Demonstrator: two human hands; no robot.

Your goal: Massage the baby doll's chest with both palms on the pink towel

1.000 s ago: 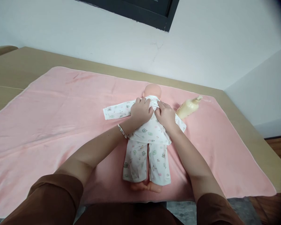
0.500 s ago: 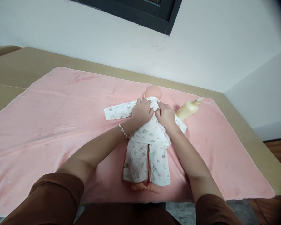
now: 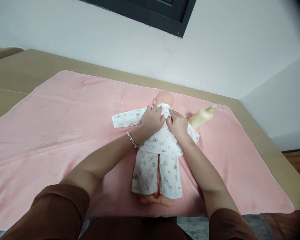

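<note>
A baby doll [image 3: 164,98] lies with its bald head away from me and its bare feet [image 3: 156,200] toward me; no face shows. It wears a white printed shirt [image 3: 158,141] and matching trousers [image 3: 146,170]. My left hand [image 3: 153,120], with a bangle at the wrist, has its bent fingers closed on the shirt near the left shoulder. Close beside it, my right hand [image 3: 177,123] grips the shirt near the right shoulder, thumb and fingers curled in. The fabric under both palms is hidden.
A baby bottle [image 3: 202,116] with pale yellow contents lies just right of the doll. Under everything spreads a pink blanket [image 3: 65,116] on a wooden table [image 3: 15,73]. A white wall [image 3: 130,50] with a dark frame [image 3: 170,26] rises behind.
Both hands and the doll keep their places. Only a very slight shift of the whole view shows.
</note>
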